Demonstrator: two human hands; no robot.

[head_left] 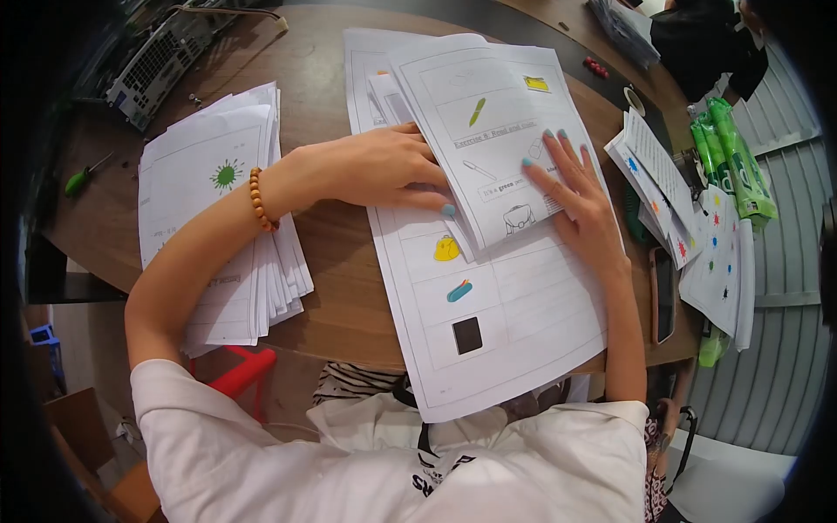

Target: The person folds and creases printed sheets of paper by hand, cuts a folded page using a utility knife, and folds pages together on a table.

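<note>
A folded stack of printed worksheets lies over larger worksheet pages, which reach past the table's near edge. My left hand, with a beaded bracelet at the wrist, holds the folded stack at its left edge; the fingers go under the paper and are partly hidden, while the thumb shows at the edge. Flat on top of the folded stack rests my right hand, fingers spread. The pages show small pictures of a pen, a bag, and other items.
Left of my hands is a pile of worksheets; a green screwdriver and a metal computer case are beyond it. To the right are a phone, more printed sheets and green packages. Another person is at the far right.
</note>
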